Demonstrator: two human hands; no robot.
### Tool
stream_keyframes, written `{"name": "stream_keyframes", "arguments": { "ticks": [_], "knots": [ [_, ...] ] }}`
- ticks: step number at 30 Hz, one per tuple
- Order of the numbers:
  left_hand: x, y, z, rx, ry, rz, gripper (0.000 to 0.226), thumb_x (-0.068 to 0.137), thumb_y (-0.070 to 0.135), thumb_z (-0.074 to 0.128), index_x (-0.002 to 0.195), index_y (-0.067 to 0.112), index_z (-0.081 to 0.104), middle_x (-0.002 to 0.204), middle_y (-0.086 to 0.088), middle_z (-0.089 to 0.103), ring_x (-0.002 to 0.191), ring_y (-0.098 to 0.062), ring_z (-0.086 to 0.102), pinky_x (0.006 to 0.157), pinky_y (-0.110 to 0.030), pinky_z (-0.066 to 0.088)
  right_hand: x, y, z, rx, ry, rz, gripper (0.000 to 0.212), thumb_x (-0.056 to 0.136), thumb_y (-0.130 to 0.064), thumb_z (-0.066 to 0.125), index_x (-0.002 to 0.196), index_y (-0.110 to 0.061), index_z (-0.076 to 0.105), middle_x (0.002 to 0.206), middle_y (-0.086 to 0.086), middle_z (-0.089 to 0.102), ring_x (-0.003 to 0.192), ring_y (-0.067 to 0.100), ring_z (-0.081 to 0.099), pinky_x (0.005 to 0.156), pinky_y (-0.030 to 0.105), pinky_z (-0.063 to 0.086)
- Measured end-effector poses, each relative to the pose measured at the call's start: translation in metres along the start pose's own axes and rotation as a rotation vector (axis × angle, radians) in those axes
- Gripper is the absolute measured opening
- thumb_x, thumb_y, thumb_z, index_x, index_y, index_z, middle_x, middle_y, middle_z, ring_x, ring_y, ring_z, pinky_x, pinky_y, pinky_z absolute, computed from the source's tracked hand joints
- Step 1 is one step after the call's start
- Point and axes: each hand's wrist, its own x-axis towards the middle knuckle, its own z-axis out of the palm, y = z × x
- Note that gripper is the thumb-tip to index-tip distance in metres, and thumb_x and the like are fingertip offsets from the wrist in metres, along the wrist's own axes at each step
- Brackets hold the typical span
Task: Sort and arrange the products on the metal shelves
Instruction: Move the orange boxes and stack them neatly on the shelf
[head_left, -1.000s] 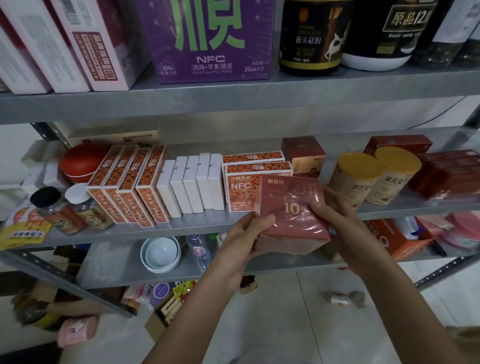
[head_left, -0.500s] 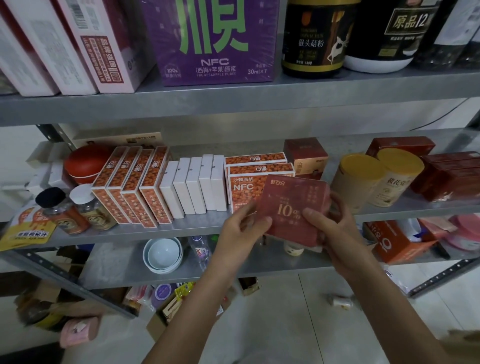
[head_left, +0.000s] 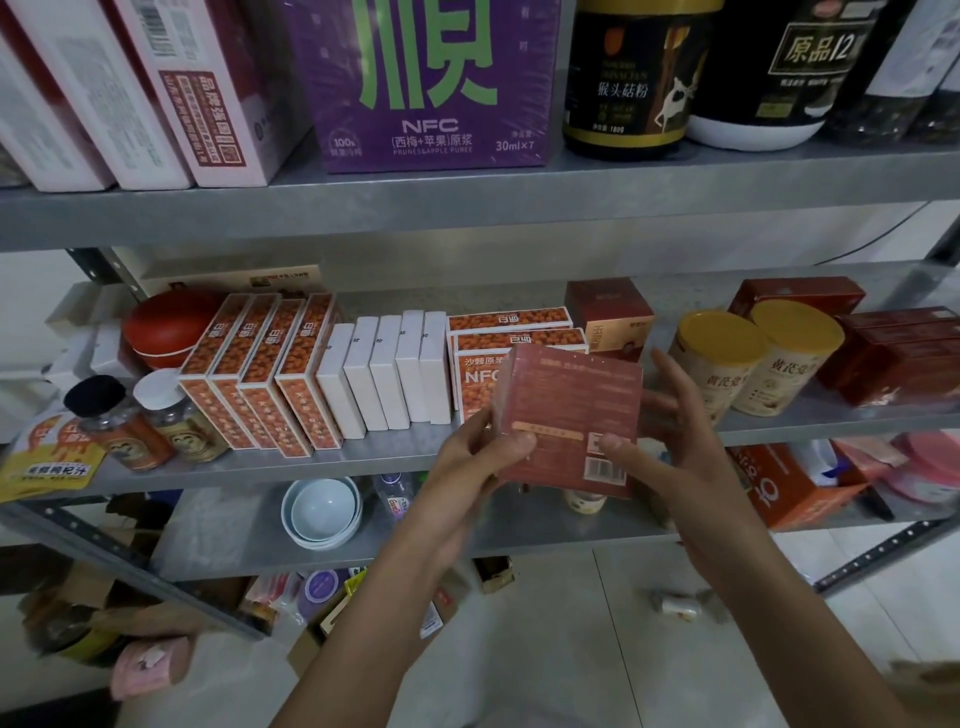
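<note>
I hold a red wrapped box (head_left: 566, 415) in front of the middle metal shelf (head_left: 332, 457), its barcode side facing me. My left hand (head_left: 478, 467) grips its lower left corner, thumb on the face. My right hand (head_left: 670, 441) holds its right side, thumb near the barcode, fingers spread behind it. Behind the box stand orange NFC boxes (head_left: 514, 338), several white boxes (head_left: 389, 374) and a row of tilted orange boxes (head_left: 260, 374).
Two yellow-lidded cans (head_left: 753, 358) and dark red boxes (head_left: 898, 358) fill the shelf's right. Small jars (head_left: 150, 415) and a red round container (head_left: 166, 332) sit left. The upper shelf carries a purple box (head_left: 436, 83) and black tubs. Bowls (head_left: 322, 509) lie on the lower shelf.
The red box has been turned over in my hands: the front with the large "10" faced me before, now the barcode side does. It also rose slightly toward the shelf.
</note>
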Motion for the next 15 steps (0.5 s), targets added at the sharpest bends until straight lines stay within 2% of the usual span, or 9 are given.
{"name": "stream_keyframes", "arguments": {
  "ticks": [3,5,6,8,11,13,15],
  "knots": [
    [-0.002,-0.001,-0.002,-0.125,-0.046,0.009,0.043,0.075,0.028,0.070,0.114,0.010,0.065,0.109,-0.008,0.073,0.100,-0.019,0.069,0.081,-0.024,0.055,0.005,0.005,-0.010,0.108,-0.145,0.124,0.117,0.042,-0.057,0.092,0.140,-0.056,0.026,0.138,-0.007,0.052,0.124,0.016,0.056,0.098,0.049,0.050],
    [-0.001,-0.003,-0.001,-0.140,-0.074,0.007,0.047,0.073,0.028,0.072,0.114,0.008,0.065,0.108,-0.010,0.072,0.099,-0.020,0.068,0.082,-0.026,0.055,0.007,0.008,-0.010,0.207,-0.284,0.195,0.129,0.036,-0.060,0.093,0.145,-0.050,0.024,0.136,-0.001,0.056,0.118,0.025,0.062,0.091,0.048,0.055],
    [-0.001,-0.003,-0.001,-0.135,-0.083,0.006,0.047,0.073,0.029,0.072,0.114,0.007,0.065,0.108,-0.010,0.072,0.099,-0.020,0.068,0.083,-0.026,0.055,0.007,0.009,-0.010,0.226,-0.300,0.207,0.129,0.035,-0.060,0.093,0.145,-0.049,0.025,0.132,0.001,0.060,0.114,0.026,0.065,0.086,0.045,0.057],
    [0.001,-0.002,-0.001,-0.099,-0.083,0.006,0.044,0.077,0.030,0.069,0.114,0.006,0.064,0.109,-0.010,0.072,0.101,-0.021,0.068,0.085,-0.026,0.054,0.008,0.011,-0.008,0.234,-0.231,0.196,0.127,0.034,-0.059,0.093,0.143,-0.049,0.029,0.126,0.004,0.064,0.109,0.027,0.067,0.082,0.043,0.059],
    [0.002,0.004,0.000,0.022,-0.010,0.049,0.042,0.079,0.039,0.073,0.110,0.010,0.069,0.108,-0.006,0.073,0.105,-0.019,0.067,0.091,-0.024,0.050,0.008,0.012,-0.003,0.195,-0.073,0.148,0.120,0.045,-0.047,0.094,0.145,-0.047,0.028,0.131,0.004,0.058,0.111,0.025,0.065,0.088,0.049,0.056],
    [0.002,0.007,0.003,0.075,0.047,0.128,0.037,0.079,0.038,0.069,0.110,0.019,0.069,0.108,0.002,0.074,0.106,-0.014,0.067,0.086,-0.019,0.051,0.007,0.011,0.005,0.123,0.033,0.083,0.119,0.050,-0.044,0.093,0.147,-0.044,0.023,0.136,-0.003,0.051,0.116,0.019,0.060,0.090,0.044,0.056],
    [0.002,0.008,0.010,0.133,0.043,0.181,0.046,0.078,0.044,0.073,0.121,0.029,0.062,0.112,0.012,0.071,0.107,-0.005,0.065,0.081,-0.016,0.052,0.006,0.011,0.014,-0.014,0.125,0.013,0.123,0.047,-0.047,0.085,0.149,-0.040,0.018,0.138,-0.009,0.043,0.121,0.012,0.052,0.093,0.037,0.051]
  ]
}}
